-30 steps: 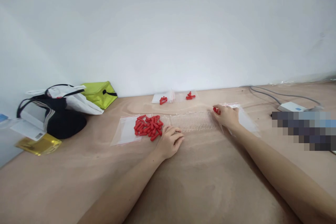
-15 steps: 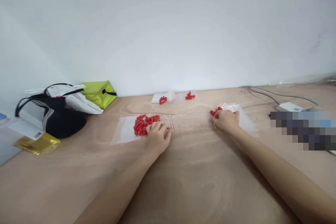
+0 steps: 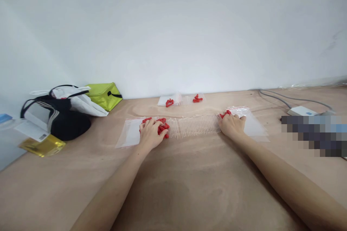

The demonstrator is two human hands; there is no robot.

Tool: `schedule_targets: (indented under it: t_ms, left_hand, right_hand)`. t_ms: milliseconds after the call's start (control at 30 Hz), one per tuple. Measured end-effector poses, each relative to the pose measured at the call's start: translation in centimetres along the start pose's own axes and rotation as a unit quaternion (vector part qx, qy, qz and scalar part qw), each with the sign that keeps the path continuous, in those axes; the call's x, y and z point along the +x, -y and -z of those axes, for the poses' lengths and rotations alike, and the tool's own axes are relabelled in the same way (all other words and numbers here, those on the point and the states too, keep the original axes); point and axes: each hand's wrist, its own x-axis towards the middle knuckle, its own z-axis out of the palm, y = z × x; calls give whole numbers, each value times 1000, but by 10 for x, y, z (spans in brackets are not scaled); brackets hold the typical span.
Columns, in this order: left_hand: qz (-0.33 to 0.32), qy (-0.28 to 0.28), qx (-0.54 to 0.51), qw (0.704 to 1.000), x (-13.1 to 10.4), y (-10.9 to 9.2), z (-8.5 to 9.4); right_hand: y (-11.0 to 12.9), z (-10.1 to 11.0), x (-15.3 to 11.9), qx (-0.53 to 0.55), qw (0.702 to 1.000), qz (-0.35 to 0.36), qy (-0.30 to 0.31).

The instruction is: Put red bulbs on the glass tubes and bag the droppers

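Note:
My left hand (image 3: 150, 133) rests on a pile of small red pieces (image 3: 163, 127), its fingers spread over them. Beneath the pile lies a clear plastic bag (image 3: 129, 133). My right hand (image 3: 232, 124) is over the right end of a long row of thin, pale sticks (image 3: 199, 125), touching a few red pieces (image 3: 227, 113); its fingers are bent, and what they may hold is hidden. More clear bags (image 3: 253, 124) lie flat just right of that hand.
Against the wall, small bags (image 3: 162, 100) bear red pieces (image 3: 197, 98). A black cap (image 3: 69, 124), a green bag (image 3: 104, 95) and a bottle of yellow liquid (image 3: 45, 145) stand left. A white box (image 3: 302, 110) with grey cables lies right.
My left hand has moved left, from the near right side of the red pile onto its middle. My right hand has barely shifted, and its fingers now lie closer over the row's end.

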Motion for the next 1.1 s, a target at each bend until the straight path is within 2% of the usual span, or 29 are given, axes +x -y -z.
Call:
schedule_targets:
  t_ms: [167, 300, 433, 567, 667, 800, 900, 1000, 1100]
  left_hand:
    - [-7, -31, 0, 999, 3, -3, -8]
    - [-14, -40, -29, 999, 6, -2, -13]
    - [-31, -86, -122, 988, 9, -5, -2]
    - [-61, -136, -243, 958, 3, -25, 14]
    - [-89, -86, -338, 933, -11, -49, 10]
    - [-103, -11, -416, 904, -30, -69, -13]
    - [-59, 22, -445, 893, -37, -71, -25]
    - [-18, 55, -472, 880, -37, -69, -29]
    - [-13, 44, -455, 889, -35, -67, -28]
  right_hand:
    - [-2, 8, -14, 49, 995, 24, -88]
    - [-1, 8, -37, 111, 982, 88, -122]
    - [-1, 2, -57, 200, 961, 147, -121]
    - [2, -1, -64, 286, 926, 219, -115]
    - [7, 0, -64, 300, 910, 267, -103]
    - [15, 4, -66, 301, 906, 288, -75]
    - [20, 11, -69, 309, 905, 287, -51]
    - [23, 17, -71, 336, 893, 298, -35]
    - [26, 19, -74, 355, 878, 320, -27]
